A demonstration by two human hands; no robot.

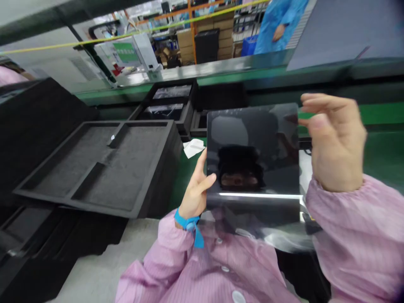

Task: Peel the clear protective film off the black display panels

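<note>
A flat black glossy panel (252,168), like a tablet screen, is held up before my chest, reflecting light and a dark shape. My left hand (195,191), with a blue wrist strap (189,225), grips its left edge, thumb on the front. My right hand (336,139) is at the upper right corner, thumb and fingers bent together; it is slightly blurred, and what lies between the fingertips cannot be made out. Along the panel's lower edge hangs clear, shiny film (280,237).
To the left lies a black foam tray (120,168) with shallow compartments and a white scrap in it. Further trays (186,113) with glossy panels stand behind. White paper (193,147) lies on the green bench (378,155). Across the bench is a person in blue (280,25).
</note>
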